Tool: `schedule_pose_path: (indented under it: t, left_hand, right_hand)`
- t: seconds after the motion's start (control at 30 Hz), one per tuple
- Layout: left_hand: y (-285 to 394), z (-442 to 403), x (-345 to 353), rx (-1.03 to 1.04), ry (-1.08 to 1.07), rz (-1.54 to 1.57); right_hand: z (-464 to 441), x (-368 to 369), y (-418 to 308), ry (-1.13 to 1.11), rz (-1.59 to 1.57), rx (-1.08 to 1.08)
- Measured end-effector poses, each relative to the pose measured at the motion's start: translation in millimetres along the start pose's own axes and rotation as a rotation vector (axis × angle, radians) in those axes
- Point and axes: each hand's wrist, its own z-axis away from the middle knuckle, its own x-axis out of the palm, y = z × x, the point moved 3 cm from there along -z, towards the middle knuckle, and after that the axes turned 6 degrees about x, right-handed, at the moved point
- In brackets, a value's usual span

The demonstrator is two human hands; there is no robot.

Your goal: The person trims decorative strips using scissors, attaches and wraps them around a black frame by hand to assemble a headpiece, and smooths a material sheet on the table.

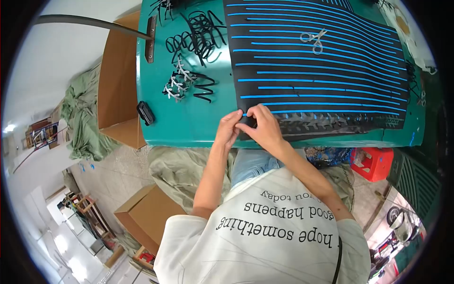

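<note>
A large black sheet with blue stripes [326, 71] lies on the green table. My left hand [228, 128] is closed at the sheet's near left corner, its fingertips pinched on the edge. Right beside it, my right hand [265, 127] has its thumb and forefinger bent together at the same corner, the thumb reaching toward my left fingers. Whether a small piece sits between the fingertips is hidden. Along the near edge runs a strip with a leaf-shaped cut pattern [326, 122]. A pair of scissors [316, 40] rests spread on the sheet's far part.
Curled black strips [196, 38] and silvery leaf-patterned pieces [178, 80] lie on the green table [189, 128] at left. A black object [145, 113] sits by its left edge. Cardboard boxes [146, 215] stand on the floor, and a red stool [378, 164] is at right.
</note>
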Motion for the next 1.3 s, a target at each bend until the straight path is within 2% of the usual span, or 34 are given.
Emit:
schedule_pose_path:
  t: [0.1, 0.2, 0.37, 0.43, 0.47, 0.53, 0.57, 0.63, 0.67, 0.73, 0.77, 0.83, 0.9, 0.93, 1.03, 1.17, 1.3]
  left_hand:
    - [-7, -2, -8, 0.014, 0.006, 0.03]
    - [-9, -3, -3, 0.017, 0.085, 0.069]
    - [-16, -5, -18, 0.044, 0.102, -0.121]
    - [-15, -6, -14, 0.102, 0.23, -0.159]
    - [-15, -6, -13, 0.13, 0.301, -0.172]
    - [-20, -6, -25, 0.123, 0.334, -0.205]
    - [-19, -9, -33, 0.118, 0.355, -0.247]
    - [-14, -8, -40, 0.105, 0.365, -0.301]
    - [-6, -5, -37, 0.209, 0.378, -0.548]
    - [5, 6, -22, 0.413, 0.4, -1.032]
    - [10, 12, -4, 0.409, 0.401, -1.033]
    - [30, 33, 53, 1.078, 0.381, -1.505]
    - [12, 22, 95, 0.986, 0.071, -1.595]
    - [-2, 10, 106, 0.982, 0.065, -1.598]
    - [-36, -26, 115, 0.955, 0.083, -1.773]
    - [-57, -42, 107, 0.905, 0.2, -1.889]
    - [-60, -40, 110, 0.906, 0.243, -1.956]
  right_hand:
    - [-8, 13, 11, -0.1, 0.123, 0.08]
    - [-6, 16, 17, -0.058, 0.202, -0.123]
    - [0, 31, 36, -0.008, 0.352, -0.208]
    - [0, 7, 41, 0.162, 0.164, -0.106]
    - [1, -15, 55, 0.228, 0.131, 0.213]
    - [4, -87, 58, 0.692, 0.222, 0.251]
    - [10, -120, 88, 0.754, -0.115, 0.478]
    - [16, -158, 111, 0.775, -0.536, 0.566]
    - [17, -161, 105, 0.782, -0.535, 0.568]
    - [19, -150, 92, 0.73, -0.942, 0.634]
    - [18, -142, 86, 0.694, -1.149, 0.661]
    - [14, -128, 75, 0.68, -1.253, 0.657]
    - [14, -119, 70, 0.65, -1.446, 0.636]
    - [18, -122, 74, 0.656, -1.448, 0.639]
    - [16, -131, 87, 0.446, -1.578, 0.502]
    - [24, -173, 98, 0.435, -1.529, 0.58]
    - [44, -274, 140, 0.377, -1.577, 0.432]
